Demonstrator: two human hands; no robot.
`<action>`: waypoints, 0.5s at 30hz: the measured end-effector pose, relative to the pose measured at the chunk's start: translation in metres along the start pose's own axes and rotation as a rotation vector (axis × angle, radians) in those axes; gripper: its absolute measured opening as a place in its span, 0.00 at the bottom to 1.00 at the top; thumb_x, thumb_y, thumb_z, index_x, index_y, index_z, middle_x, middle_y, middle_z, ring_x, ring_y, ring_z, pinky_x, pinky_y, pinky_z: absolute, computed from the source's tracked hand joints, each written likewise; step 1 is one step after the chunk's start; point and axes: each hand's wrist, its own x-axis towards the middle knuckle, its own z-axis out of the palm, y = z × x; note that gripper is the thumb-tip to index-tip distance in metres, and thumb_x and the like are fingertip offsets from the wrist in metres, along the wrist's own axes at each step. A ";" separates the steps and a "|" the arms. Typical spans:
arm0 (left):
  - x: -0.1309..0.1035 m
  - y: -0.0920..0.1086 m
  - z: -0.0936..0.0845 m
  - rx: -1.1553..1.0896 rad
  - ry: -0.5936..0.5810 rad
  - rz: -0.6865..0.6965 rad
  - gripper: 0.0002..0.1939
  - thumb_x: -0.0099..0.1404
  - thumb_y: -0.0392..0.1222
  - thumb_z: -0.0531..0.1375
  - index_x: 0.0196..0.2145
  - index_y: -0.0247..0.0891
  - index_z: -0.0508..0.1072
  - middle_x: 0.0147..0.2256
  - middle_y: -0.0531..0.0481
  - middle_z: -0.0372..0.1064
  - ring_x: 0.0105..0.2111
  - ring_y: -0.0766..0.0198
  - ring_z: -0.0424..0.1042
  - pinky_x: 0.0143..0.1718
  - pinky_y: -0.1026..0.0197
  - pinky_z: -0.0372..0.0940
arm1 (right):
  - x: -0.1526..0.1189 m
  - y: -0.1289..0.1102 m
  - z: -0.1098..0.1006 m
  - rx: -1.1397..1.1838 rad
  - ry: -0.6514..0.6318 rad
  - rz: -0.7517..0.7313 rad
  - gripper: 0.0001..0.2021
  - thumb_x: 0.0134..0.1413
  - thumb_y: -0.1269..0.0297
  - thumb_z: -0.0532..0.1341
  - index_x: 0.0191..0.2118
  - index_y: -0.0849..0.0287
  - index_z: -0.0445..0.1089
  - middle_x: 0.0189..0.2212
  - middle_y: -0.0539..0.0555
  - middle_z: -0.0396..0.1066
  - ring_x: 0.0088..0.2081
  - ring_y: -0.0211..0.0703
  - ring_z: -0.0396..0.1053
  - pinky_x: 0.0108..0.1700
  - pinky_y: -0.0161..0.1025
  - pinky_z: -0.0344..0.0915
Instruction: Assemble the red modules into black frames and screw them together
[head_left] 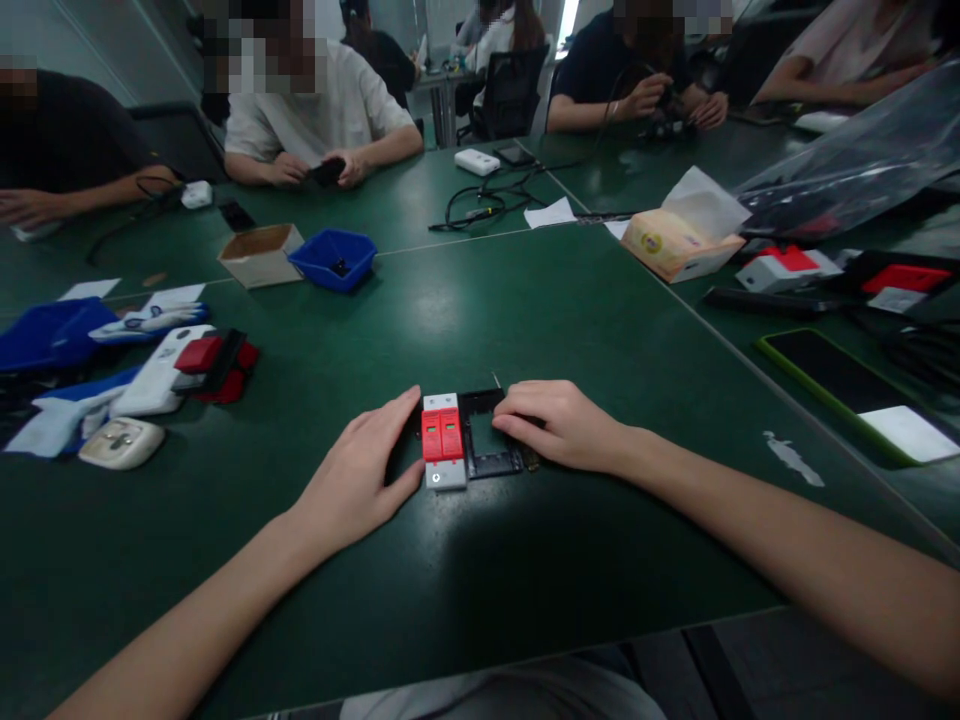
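Note:
A red and white block-shaped electrical module [442, 435] lies on the green table in front of me, with two red sections side by side. Against its right side is a flat black frame [495, 466] with an open middle. My left hand [360, 465] rests at the module's left side, thumb and fingers stretched and apart, their tips at or very near its edge. Over the frame's right part, my right hand [559, 425] has its thumb and fingers closed together; what they pinch, if anything, is hidden. A thin pale tip sticks up from the frame's top edge.
To the left are a white device [161, 372], red and black parts [217, 365] and a glove [157, 320]. Farther back stand a blue bin [334, 260], a cardboard box [261, 256] and a tissue pack [679, 245]. A green-edged phone [817, 375] lies right. People sit opposite.

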 end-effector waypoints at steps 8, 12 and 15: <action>0.009 -0.014 -0.009 -0.075 0.039 0.016 0.23 0.71 0.49 0.57 0.61 0.42 0.72 0.65 0.38 0.63 0.65 0.44 0.64 0.64 0.39 0.65 | 0.000 0.000 -0.002 -0.018 0.000 -0.029 0.15 0.74 0.63 0.52 0.38 0.59 0.74 0.32 0.55 0.77 0.35 0.43 0.73 0.39 0.39 0.67; 0.006 -0.011 -0.013 0.098 -0.005 0.069 0.21 0.73 0.50 0.56 0.59 0.44 0.75 0.66 0.37 0.62 0.65 0.41 0.64 0.62 0.35 0.65 | -0.001 0.000 -0.002 0.007 -0.008 -0.003 0.15 0.73 0.63 0.53 0.38 0.58 0.74 0.32 0.55 0.77 0.34 0.43 0.74 0.39 0.40 0.67; 0.004 -0.008 -0.015 0.223 -0.014 0.084 0.23 0.74 0.49 0.53 0.61 0.40 0.75 0.67 0.33 0.60 0.65 0.38 0.64 0.60 0.34 0.67 | -0.001 0.000 -0.002 0.012 -0.012 0.005 0.15 0.73 0.63 0.52 0.37 0.58 0.74 0.31 0.54 0.77 0.34 0.43 0.73 0.38 0.39 0.67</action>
